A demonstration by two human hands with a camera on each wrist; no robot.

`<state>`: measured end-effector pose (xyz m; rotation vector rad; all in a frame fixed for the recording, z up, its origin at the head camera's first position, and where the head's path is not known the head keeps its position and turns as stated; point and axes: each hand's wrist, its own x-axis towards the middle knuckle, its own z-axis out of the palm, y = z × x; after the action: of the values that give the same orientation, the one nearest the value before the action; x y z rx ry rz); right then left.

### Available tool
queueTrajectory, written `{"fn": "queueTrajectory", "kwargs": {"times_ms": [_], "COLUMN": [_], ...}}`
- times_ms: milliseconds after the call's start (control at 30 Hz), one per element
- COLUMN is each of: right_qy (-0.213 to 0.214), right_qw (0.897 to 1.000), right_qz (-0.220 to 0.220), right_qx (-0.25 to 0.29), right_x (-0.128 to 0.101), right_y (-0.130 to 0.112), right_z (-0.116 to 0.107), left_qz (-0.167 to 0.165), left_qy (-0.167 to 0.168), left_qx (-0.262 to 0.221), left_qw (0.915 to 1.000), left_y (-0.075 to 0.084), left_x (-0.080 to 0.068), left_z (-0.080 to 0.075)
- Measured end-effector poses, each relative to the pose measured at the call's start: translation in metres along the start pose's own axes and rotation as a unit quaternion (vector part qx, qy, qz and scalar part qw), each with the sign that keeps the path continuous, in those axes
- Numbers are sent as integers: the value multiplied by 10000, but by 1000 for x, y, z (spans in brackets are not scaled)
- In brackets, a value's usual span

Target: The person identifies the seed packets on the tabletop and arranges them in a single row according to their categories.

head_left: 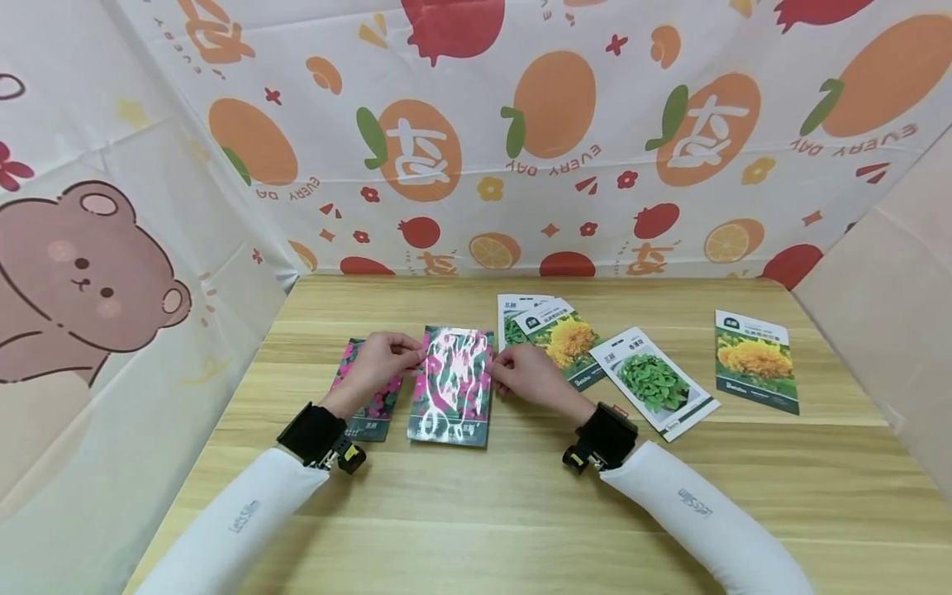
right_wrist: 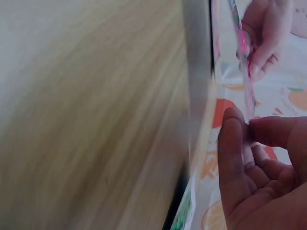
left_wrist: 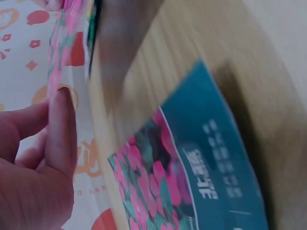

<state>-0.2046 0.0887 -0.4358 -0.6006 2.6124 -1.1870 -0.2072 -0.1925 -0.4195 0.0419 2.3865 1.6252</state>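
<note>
From the head camera, a person in white sleeves works at a wooden table [head_left: 521,496] backed by fruit-print cloth. A glossy seed packet with pink flowers [head_left: 452,384] lies in front of them, a little left of the table's middle. The left hand [head_left: 378,361] pinches the packet's left edge near the top, and the right hand [head_left: 524,373] pinches its right edge, fingers curled in on it. A second pink-flower packet [head_left: 372,405] lies just left of the glossy one, partly under the left hand. To the right of the glossy packet lie a yellow-flower packet [head_left: 567,340] overlapping another packet, then a green-leaf packet [head_left: 654,382], and farthest right another yellow-flower packet [head_left: 755,360].

From the left wrist camera, the view is blurred. The left hand [left_wrist: 36,163] has its thumb and fingers closed on the thin edge of the glossy packet [left_wrist: 60,52], seen edge-on. The second pink-flower packet [left_wrist: 192,172] lies flat on the table below it.

From the right wrist camera, also blurred, the right hand [right_wrist: 261,167] pinches the glossy packet's edge [right_wrist: 247,81] between thumb and forefinger. The left hand [right_wrist: 264,36] grips the far edge.
</note>
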Motion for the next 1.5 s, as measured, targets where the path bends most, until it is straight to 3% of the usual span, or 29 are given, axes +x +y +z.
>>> {"fn": "queueTrajectory", "kwargs": {"times_ms": [333,500,733,1500], "right_qy": [28,-38,-153,-92], "right_qw": [9956,9933,9925,9899], "right_qz": [29,89,310,312], "right_qx": [-939,-1150,-1174,-1377], "right_x": [12,14,16,24], "right_y": [-12,-16,-17,-21], "right_z": [24,31,33,33], "left_qz": [42,25,159,-60], "left_qy": [77,147,253,281], "left_qx": [1350,1701,2354,2233], "left_qw": [9908,9853,9714,9743], "left_y": [-4,-3,-7,-11], "left_x": [-3,-3,3,4], "left_z": [-6,-7,-6,-6]}}
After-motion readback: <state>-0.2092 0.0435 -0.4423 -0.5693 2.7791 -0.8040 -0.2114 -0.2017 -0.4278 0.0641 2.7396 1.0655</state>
